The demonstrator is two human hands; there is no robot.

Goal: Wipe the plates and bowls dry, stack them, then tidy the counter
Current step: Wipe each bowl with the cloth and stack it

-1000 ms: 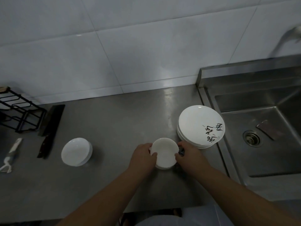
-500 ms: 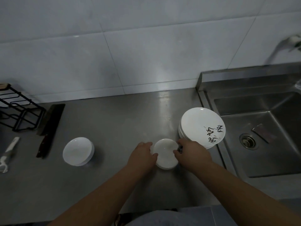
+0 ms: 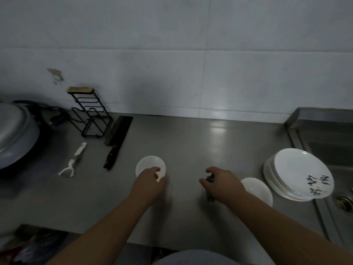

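Left hand (image 3: 150, 181) first: its fingers are bent over the near rim of the small bowl (image 3: 150, 163), with the thumb closing against that rim, so I have the bowl pinched at its edge. That white bowl sits on the worktop (image 3: 191, 142), left of centre. My right hand (image 3: 222, 183) is apart from it, lower right, with its fingers curled round a dark wad (image 3: 210, 179); a bit of the wad shows between finger and thumb and another bit under the palm, too blurred to name.

Just behind my right wrist stands a second bowl (image 3: 257, 190), also white, partly hidden by the arm. Right beside it, further right, is the stack of plates (image 3: 298, 172), the top plate bearing black brush writing near its front edge. The stack stands at the worktop's end, next to the steel sink (image 3: 328, 150).

Off to the left lie a cleaver (image 3: 116, 139) with a dark handle and a white peeler (image 3: 73, 163), near each other but apart. Behind them a black wire rack (image 3: 89, 115) stands by the tiled wall (image 3: 191, 64), and a big grey pan (image 3: 15, 134) fills the far left edge.
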